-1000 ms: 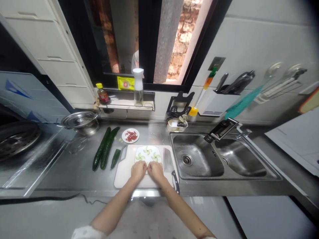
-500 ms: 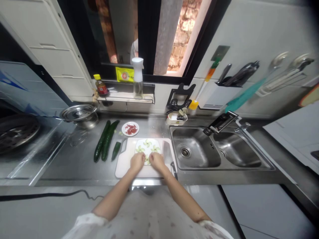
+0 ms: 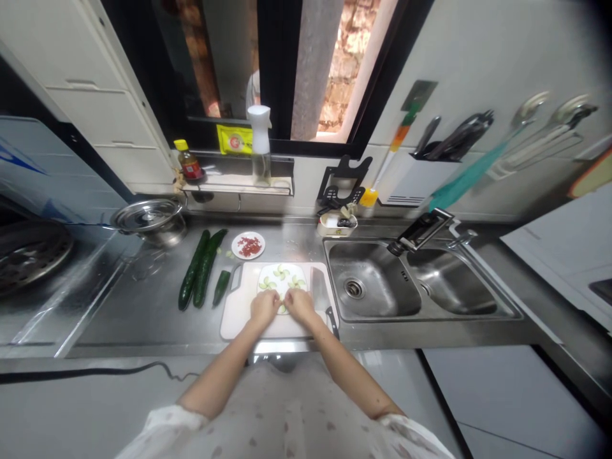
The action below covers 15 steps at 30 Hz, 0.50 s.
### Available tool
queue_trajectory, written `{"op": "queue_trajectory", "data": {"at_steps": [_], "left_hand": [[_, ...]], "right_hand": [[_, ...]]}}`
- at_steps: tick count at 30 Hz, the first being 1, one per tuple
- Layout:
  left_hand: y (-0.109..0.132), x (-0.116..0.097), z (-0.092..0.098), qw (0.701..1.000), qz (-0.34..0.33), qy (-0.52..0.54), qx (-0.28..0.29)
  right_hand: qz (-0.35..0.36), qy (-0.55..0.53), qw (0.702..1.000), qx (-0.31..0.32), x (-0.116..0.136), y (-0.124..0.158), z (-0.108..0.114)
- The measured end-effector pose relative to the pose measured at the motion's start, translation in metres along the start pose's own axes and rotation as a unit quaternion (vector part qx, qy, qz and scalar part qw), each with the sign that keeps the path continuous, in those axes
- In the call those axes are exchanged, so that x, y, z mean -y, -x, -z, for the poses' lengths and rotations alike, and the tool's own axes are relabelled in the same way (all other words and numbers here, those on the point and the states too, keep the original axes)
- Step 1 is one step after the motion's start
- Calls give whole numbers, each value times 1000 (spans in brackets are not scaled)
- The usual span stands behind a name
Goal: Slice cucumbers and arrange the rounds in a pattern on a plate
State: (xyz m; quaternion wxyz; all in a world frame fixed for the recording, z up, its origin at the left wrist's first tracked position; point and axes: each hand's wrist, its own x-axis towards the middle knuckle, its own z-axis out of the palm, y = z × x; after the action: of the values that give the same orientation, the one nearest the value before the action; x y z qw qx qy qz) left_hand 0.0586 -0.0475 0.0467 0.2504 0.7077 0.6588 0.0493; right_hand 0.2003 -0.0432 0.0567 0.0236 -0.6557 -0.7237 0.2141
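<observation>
On a white cutting board lies a white plate with thin green cucumber slices set in pinwheel shapes. My left hand and my right hand meet over the plate's near part, fingers bent and pinched together. Pale green cucumber shows between and just below the fingertips; the exact grip is partly hidden by the hands. To the right of the plate a knife with a black handle rests on the board. Left of the board lie a cut cucumber piece and two whole cucumbers.
Behind the board is a small plate of chopped red bits. A lidded steel pot stands back left. To the right are a double sink and a black faucet. A spray bottle stands on the shelf.
My hands have come slightly closer together, fingertips nearly touching over the near cucumber slices. The view has shifted a little; the other things have stayed in place.
</observation>
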Motion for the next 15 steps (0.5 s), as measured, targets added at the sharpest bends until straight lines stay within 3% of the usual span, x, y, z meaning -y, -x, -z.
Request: {"op": "queue_trajectory", "data": {"at_steps": [15], "left_hand": [[-1, -3, 0, 1000, -6, -8, 0]], "right_hand": [[14, 37, 999, 13, 4, -3, -3]]}}
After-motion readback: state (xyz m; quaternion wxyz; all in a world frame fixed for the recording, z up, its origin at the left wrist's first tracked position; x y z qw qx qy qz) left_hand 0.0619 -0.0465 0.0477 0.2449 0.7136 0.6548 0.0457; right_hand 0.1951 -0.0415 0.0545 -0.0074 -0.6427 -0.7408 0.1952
